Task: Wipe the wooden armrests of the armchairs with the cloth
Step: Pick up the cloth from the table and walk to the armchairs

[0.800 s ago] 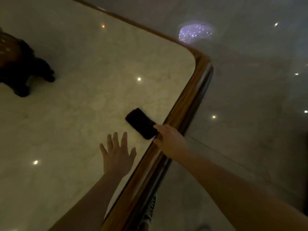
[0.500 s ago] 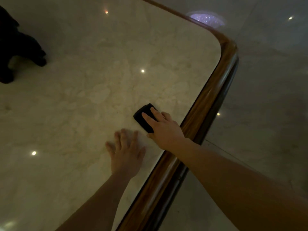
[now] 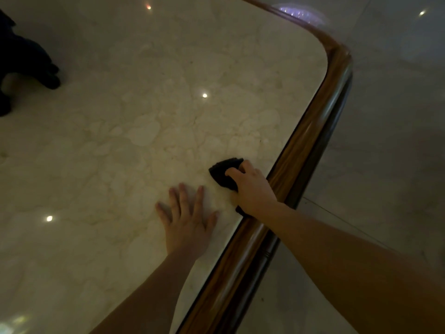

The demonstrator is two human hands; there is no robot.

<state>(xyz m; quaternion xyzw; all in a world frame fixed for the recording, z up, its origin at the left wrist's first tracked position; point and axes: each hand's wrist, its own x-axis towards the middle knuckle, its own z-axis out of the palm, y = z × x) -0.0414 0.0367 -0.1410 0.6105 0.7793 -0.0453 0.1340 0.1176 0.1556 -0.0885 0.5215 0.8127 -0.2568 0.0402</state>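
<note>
The right hand (image 3: 252, 189) has closed over the dark cloth (image 3: 222, 172) since a moment ago and now grips it with curled fingers. The cloth sits on the marble table (image 3: 144, 128), just beside its wooden edge (image 3: 310, 138). The left hand (image 3: 186, 221) lies flat, fingers spread, beside the cloth. Bunch it up well, lift, then find the armchairs, which are not in view

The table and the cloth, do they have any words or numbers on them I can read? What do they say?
There are none to read.
The cloth, under the right hand: plain dark, no label showing.
The table: only marble veins and light spots.
Its wooden edge: bare.
The dark thing at the left: too dark to tell.
</note>
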